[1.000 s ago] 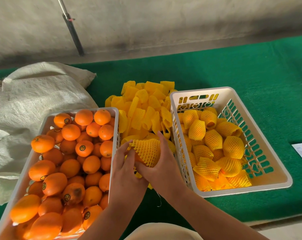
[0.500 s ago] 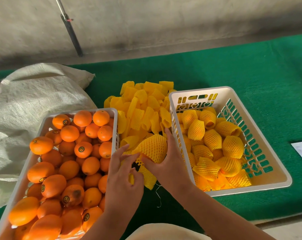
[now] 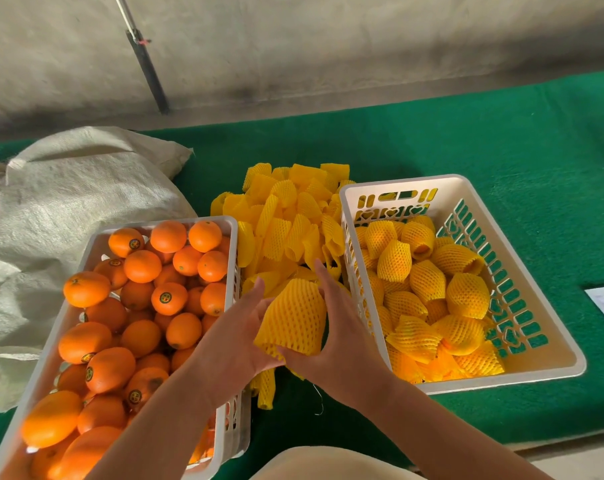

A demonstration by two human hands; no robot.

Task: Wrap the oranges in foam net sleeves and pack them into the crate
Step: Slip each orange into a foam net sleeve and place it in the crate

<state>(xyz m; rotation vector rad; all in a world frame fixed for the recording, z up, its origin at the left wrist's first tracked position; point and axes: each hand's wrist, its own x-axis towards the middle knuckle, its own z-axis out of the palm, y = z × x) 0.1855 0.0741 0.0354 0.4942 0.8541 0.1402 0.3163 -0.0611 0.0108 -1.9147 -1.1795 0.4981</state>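
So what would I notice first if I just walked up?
Probably the white plastic crate heaped with bright bare oranges on the left. Next, the fluffy pile of yellow foam net sleeves in the middle, and both hands holding one net-wrapped orange in front of it.

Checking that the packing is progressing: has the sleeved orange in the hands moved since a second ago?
Yes. The sleeved orange has shifted right, from near the orange crate's wall toward the packing crate.
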